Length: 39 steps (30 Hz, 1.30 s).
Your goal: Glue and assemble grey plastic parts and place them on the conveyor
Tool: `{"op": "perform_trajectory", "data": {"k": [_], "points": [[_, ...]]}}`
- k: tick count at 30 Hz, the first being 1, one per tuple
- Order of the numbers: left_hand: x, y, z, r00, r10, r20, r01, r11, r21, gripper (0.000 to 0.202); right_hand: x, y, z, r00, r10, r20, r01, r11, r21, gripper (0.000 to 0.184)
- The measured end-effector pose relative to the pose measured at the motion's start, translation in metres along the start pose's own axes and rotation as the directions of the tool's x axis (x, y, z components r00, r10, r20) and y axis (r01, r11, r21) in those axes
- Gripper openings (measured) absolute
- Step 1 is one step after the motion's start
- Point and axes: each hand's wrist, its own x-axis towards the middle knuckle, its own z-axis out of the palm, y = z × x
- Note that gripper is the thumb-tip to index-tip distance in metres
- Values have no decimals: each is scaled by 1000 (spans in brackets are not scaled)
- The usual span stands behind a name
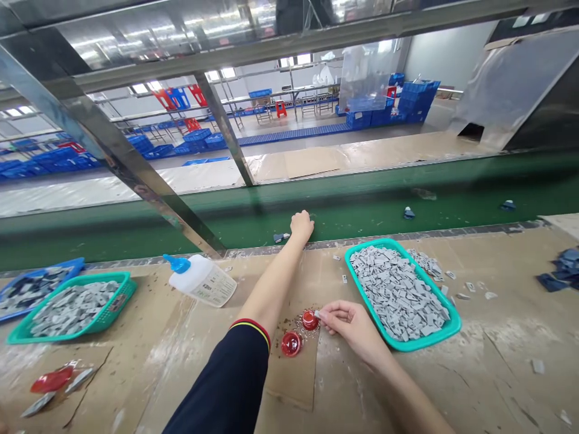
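My left hand, on the sleeved arm, rests at the near edge of a green conveyor belt, its fingers hidden. A small grey-blue piece lies on the belt just left of it. My right hand pinches a small grey piece beside a red cup of liquid. A second red cup stands close by on a cardboard sheet. A teal basket heaped with grey pieces lies to the right of my right hand.
Left of my arm stand a white glue bottle with a blue nozzle and another teal basket of grey pieces. A blue tray lies behind that basket. Dark blue pieces lie at the right. Steel bars cross above the belt.
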Motion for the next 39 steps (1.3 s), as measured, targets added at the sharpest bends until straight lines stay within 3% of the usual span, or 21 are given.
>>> {"op": "perform_trajectory", "data": {"k": [4,8,9,11,13,16,20,23,26,39], "points": [[-25,-7,-17,993,28,115,-1,975,-222,38,-1,-6,-6,999,-29,-37,29,1000,7,34],[-91,-23,-46,967,131,218,-11,879,-477,48,-6,-16,-10,997,-58,-47,60,998,31,30],[-110,-27,-54,958,148,246,19,822,-569,50,-8,-19,-10,997,-63,-49,64,997,34,29],[-146,-34,-68,939,156,308,148,623,-768,51,-12,-23,-11,996,-70,-54,71,997,25,29],[-176,-39,-80,932,110,346,269,431,-861,43,-16,-25,-12,995,-80,-62,80,997,4,29],[-209,-42,-89,947,-36,320,313,341,-887,29,-19,-26,-13,994,-94,-58,92,995,-27,29],[-242,-42,-86,967,-58,247,252,343,-905,23,-23,-27,-13,994,-101,-49,100,995,-31,29],[-262,-41,-79,983,-63,172,182,432,-883,29,-27,-29,-9,994,-109,-31,109,994,-8,28],[-275,-37,-72,982,-130,135,182,495,-849,36,-31,-32,-3,991,-131,16,131,991,6,25],[-283,-16,-67,989,-127,77,134,539,-832,31,-32,-33,2,987,-121,102,121,993,11,22]]}}
